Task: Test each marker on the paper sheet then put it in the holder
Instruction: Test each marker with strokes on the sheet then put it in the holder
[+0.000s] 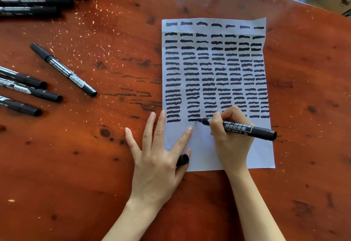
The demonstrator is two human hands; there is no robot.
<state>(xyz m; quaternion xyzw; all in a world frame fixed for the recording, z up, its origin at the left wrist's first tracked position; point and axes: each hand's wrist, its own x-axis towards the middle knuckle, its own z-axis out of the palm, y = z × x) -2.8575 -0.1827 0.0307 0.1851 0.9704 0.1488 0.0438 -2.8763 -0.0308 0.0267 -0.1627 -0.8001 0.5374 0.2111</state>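
The right hand (231, 140) pinches a black cylindrical marker with white lettering (245, 128). Its tip touches the white paper sheet (262, 157) on the red-brown wooden bench (76, 164), below rows of black dashes. The left hand (157, 162) lies spread on the sheet's edge, its thumb clamping a black cap (182, 160).

The left hand (157, 164) and the right hand (233, 142) are slender. Each joins a bare forearm, the left forearm (131, 219) and the right forearm (254, 208), which run unclothed to the lower edge of the view. The fingers (158, 126) are long and tapering. The nails (190, 128) are rounded and seem unpainted, though the view is soft there.
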